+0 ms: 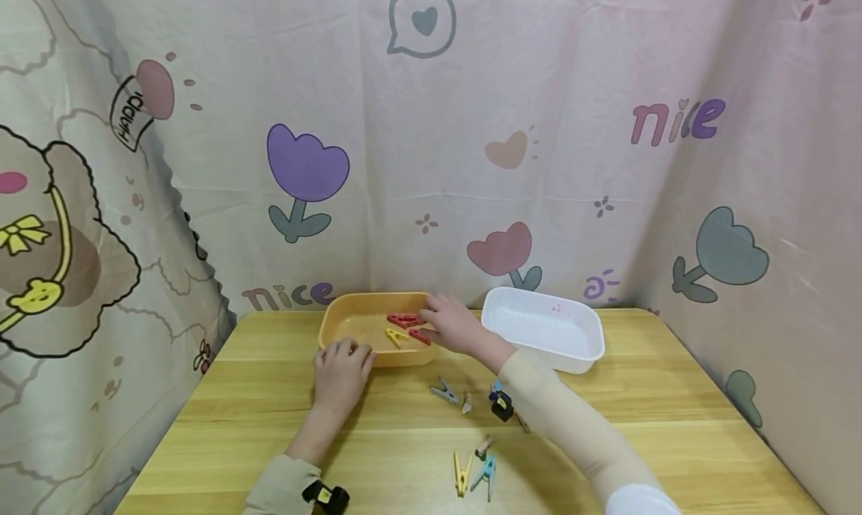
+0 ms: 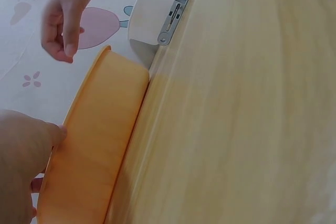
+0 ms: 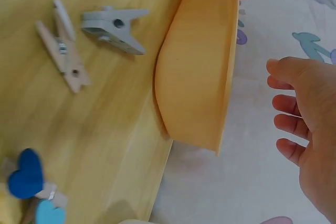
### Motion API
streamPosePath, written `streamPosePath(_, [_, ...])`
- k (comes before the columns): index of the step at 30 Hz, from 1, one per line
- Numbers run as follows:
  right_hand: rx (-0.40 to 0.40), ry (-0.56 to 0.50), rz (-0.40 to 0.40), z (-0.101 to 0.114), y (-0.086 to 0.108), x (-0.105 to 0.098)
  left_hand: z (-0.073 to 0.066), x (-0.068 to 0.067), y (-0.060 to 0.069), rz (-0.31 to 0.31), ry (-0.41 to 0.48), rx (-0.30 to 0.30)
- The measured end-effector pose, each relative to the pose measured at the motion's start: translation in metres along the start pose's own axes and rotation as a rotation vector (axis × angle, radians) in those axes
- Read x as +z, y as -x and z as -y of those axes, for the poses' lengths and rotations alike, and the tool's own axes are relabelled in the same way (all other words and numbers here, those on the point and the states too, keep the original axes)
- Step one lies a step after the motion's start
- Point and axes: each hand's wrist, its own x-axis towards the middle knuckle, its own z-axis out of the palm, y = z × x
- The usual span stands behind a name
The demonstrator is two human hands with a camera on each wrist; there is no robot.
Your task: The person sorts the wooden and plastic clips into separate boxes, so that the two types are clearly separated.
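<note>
While both arms stretch forward over the table [image 1: 256, 410] in the head view, the left hand [image 1: 340, 376] grips the near rim of the orange tub [image 1: 404, 359], left of its middle; the right hand [image 1: 458, 326] slants in over the tub's right end, fingertips close to the red clips [image 1: 406, 321] inside, where a yellow clip [image 1: 395, 338] also lies; the tub stands near the table's far edge, a gap parting it from the white tub [image 1: 542, 343] on the right; a grey clip [image 1: 446, 392] lies in front, and wood stretches wide to the left.

From the left wrist, the thumb presses the outer wall at the rim, other fingers bent behind it; the right hand hangs near the tub's end, apart from it.

From the right wrist, that right hand holds nothing, its fingers loosely bent, with space between fingertips and rim.
</note>
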Motion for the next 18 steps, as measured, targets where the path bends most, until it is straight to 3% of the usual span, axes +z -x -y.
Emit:
streamPosePath(6, [-0.025,0.003,-0.021,0.008,0.022,-0.008,0.0,0.001,0.0,0.009,0.002,-0.006])
streamPosePath(18, [-0.007,-0.046,0.044,0.034,0.07,-0.022,0.0,-0.001,0.0,0.038,0.002,-0.032])
